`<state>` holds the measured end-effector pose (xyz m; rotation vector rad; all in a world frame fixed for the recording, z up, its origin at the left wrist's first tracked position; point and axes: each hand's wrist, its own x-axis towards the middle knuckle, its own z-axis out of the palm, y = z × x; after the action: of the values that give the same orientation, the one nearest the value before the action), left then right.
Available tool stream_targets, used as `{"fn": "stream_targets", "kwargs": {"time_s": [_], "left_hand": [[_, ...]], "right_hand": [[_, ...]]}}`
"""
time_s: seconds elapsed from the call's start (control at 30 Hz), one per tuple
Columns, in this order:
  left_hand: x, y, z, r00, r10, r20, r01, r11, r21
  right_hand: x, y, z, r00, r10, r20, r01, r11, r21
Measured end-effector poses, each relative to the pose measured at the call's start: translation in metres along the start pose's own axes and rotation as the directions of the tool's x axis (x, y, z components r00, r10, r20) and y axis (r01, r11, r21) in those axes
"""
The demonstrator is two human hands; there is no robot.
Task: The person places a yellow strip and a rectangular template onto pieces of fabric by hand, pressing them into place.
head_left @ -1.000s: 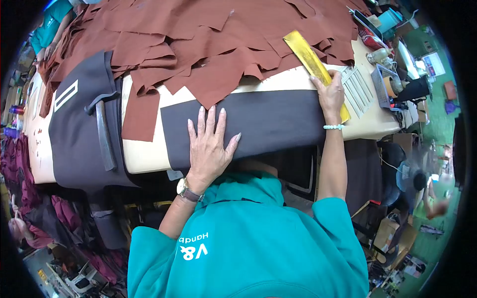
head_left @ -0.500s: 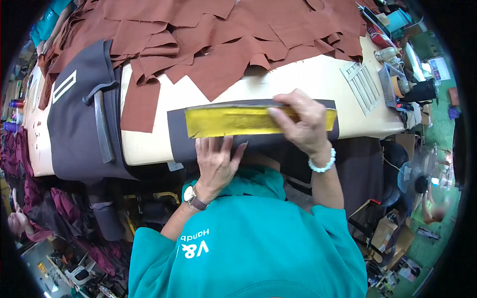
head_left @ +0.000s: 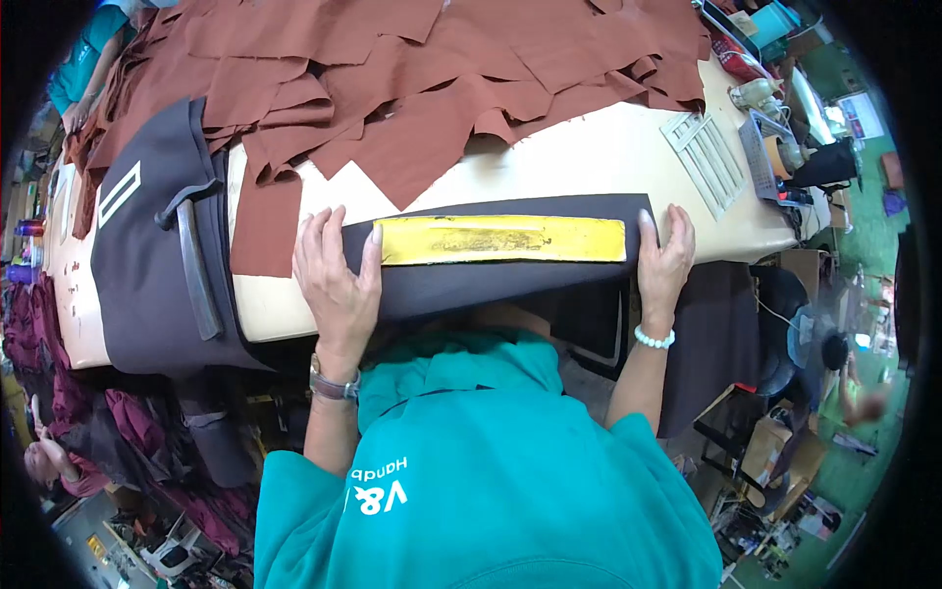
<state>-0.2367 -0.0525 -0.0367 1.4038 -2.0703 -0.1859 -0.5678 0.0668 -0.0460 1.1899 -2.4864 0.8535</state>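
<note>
A: Fingers first, left hand (head_left: 336, 285)?
B: Open, fingers up and loosely apart, thumb out to the side; thumb tip at the left end of the yellow strip (head_left: 502, 240), can't tell if it presses; the hand is over the left edge of the dark panel (head_left: 442, 287); nothing gripped

A: Right hand (head_left: 665, 257)?
B: Open too, fingers a bit bent, gap between them; at the panel's right edge, index fingertip by its upper right corner; near the strip's right end but apart from it; holds nothing

A: Strip, where?
B: Centre of frame, flat on the panel, long side running left to right, dark smudges mid-length; panel lies along the front edge of the pale table (head_left: 569, 152)

A: Rest, quick?
B: Hammer (head_left: 193, 260) on folded dark cloth (head_left: 142, 275), left of frame; white rectangular outline (head_left: 120, 195) on that cloth, above left of the hammer; reddish-brown pieces (head_left: 392, 88) overlapping across the top; slatted pale piece (head_left: 705, 162) upper right, basket (head_left: 760, 162) beyond it; watch (head_left: 334, 385) on the left wrist, bead bracelet (head_left: 654, 338) on the right; another person's hand (head_left: 74, 116), upper left corner, well apart
</note>
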Motion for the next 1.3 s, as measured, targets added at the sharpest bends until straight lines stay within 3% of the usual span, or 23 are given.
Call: {"fn": "stream_targets", "kwargs": {"time_s": [0.03,0.17,0.27,0.3,0.4,0.53,0.63,0.73,0.8,0.93,0.97,1.07,1.1,1.3], "left_hand": [[0.007,0.001,0.0,1.0,-0.001,0.022,0.002,1.0,-0.019],[0.029,0.017,0.009,0.962,0.254,0.101,-0.241,0.962,-0.13],[0.037,0.017,0.02,0.874,0.409,0.263,-0.438,0.897,0.059],[0.038,0.009,0.024,0.871,0.36,0.334,-0.423,0.896,0.136],[0.049,-0.02,0.023,0.912,0.305,0.273,-0.385,0.866,0.319],[0.067,-0.049,0.015,0.962,0.121,0.244,-0.217,0.88,0.422],[0.062,-0.043,0.005,0.983,0.097,0.159,-0.162,0.864,0.477],[0.029,-0.01,-0.015,0.988,0.149,0.037,-0.153,0.961,0.23],[-0.003,0.006,-0.022,0.997,0.064,0.045,-0.068,0.992,0.106],[-0.04,0.006,-0.018,0.982,-0.174,0.073,0.15,0.955,0.256],[-0.039,0.006,-0.016,0.99,-0.139,-0.015,0.138,0.961,0.239],[-0.036,-0.001,-0.016,0.986,-0.158,0.054,0.16,0.986,-0.05],[-0.03,0.006,-0.014,0.994,-0.1,-0.036,0.096,0.991,-0.096],[-0.023,0.003,-0.004,0.984,-0.092,-0.152,0.05,0.964,-0.261]], "right_hand": [[0.003,-0.002,0.0,0.999,0.0,0.036,0.0,1.0,0.005],[0.01,-0.002,0.007,0.994,-0.028,0.104,0.019,0.996,0.091],[0.007,0.002,0.012,0.996,-0.067,0.063,0.06,0.993,0.102],[0.006,0.002,0.012,0.996,-0.082,0.045,0.077,0.993,0.092],[0.005,0.001,0.013,0.996,-0.088,0.028,0.085,0.992,0.097],[0.009,-0.003,0.015,0.995,-0.099,0.033,0.096,0.991,0.091],[0.013,-0.003,0.017,0.993,-0.112,0.022,0.107,0.983,0.15],[0.013,-0.005,0.02,0.996,-0.084,-0.012,0.085,0.97,0.226],[0.01,-0.011,0.017,1.0,-0.023,-0.013,0.026,0.966,0.259],[0.01,-0.018,0.015,0.998,0.06,0.031,-0.067,0.923,0.38],[0.009,-0.018,0.017,0.999,0.053,-0.007,-0.045,0.912,0.407],[0.004,-0.015,0.023,0.992,0.041,-0.119,0.021,0.877,0.48],[0.002,-0.014,0.023,0.987,0.04,-0.154,0.044,0.864,0.502],[0.005,-0.02,0.019,0.962,0.027,-0.272,0.133,0.823,0.552]]}}
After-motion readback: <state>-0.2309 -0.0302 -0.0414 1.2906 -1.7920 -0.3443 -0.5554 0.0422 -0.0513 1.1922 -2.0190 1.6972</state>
